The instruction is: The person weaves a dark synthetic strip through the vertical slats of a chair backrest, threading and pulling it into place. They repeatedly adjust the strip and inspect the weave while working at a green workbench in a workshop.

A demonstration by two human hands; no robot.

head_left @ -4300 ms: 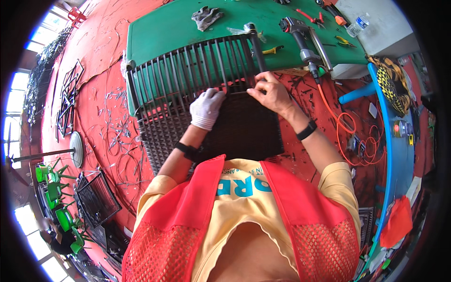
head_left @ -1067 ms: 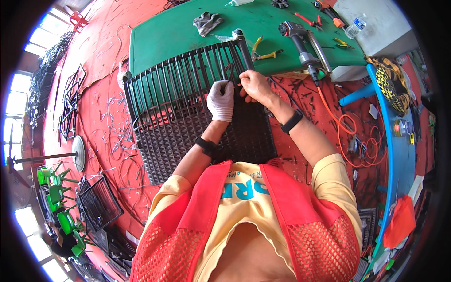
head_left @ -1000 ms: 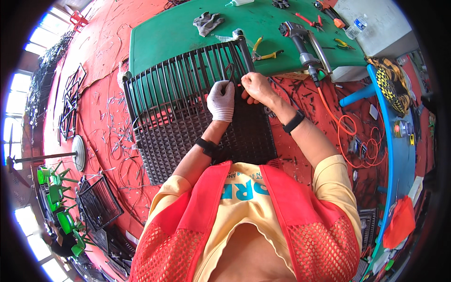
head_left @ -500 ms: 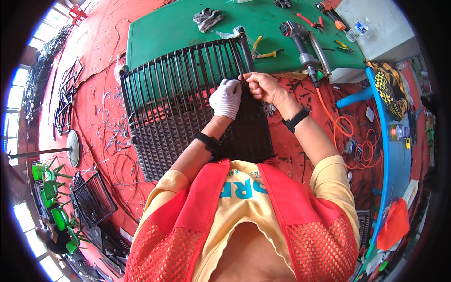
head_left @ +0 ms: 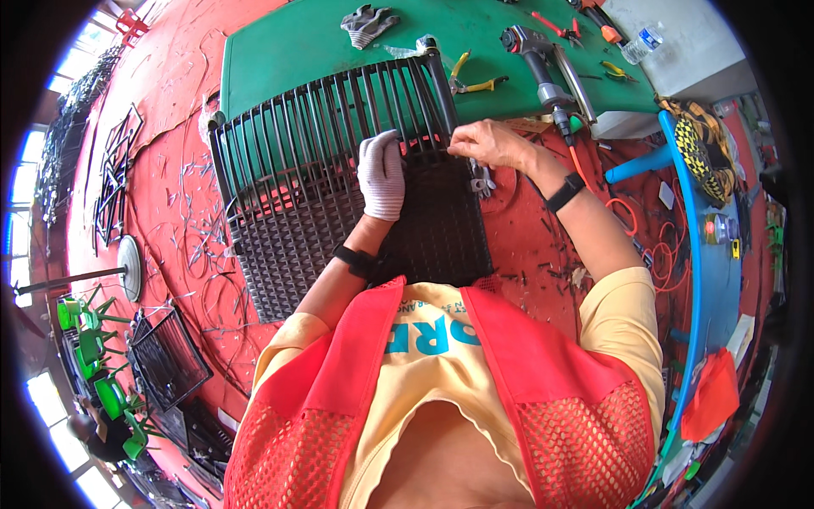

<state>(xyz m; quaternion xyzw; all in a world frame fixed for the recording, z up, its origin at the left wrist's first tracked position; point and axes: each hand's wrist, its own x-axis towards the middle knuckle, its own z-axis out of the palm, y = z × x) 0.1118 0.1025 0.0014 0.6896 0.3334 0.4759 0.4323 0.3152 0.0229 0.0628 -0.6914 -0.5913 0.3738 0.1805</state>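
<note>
A dark brown wicker panel (head_left: pixel 288 254) leans from my lap up to the table. Its lower part is tightly woven, and bare upright strands fan across its upper part. My left hand (head_left: pixel 381 178), in a pale knitted glove, rests on the strands right of the panel's middle, its fingers fairly straight. My bare right hand (head_left: pixel 493 144) is at the panel's right side post (head_left: pixel 441 97), thumb and forefinger pinched together on a dark wicker strip. The strip's tip is hidden by the fingers.
On the green table (head_left: pixel 288 51) lie a striped glove (head_left: pixel 369 25), yellow-handled pliers (head_left: pixel 475 83), a power tool (head_left: pixel 538 76), red-handled cutters (head_left: pixel 555 27) and a plastic bottle (head_left: pixel 644 42). A blue table (head_left: pixel 708 280) stands right. An orange hose (head_left: pixel 627 216) and strip scraps cover the red floor.
My hands have parted: the right moved outward to the panel's right edge, and the left moved left, its fingers straightening. The view has shifted slightly.
</note>
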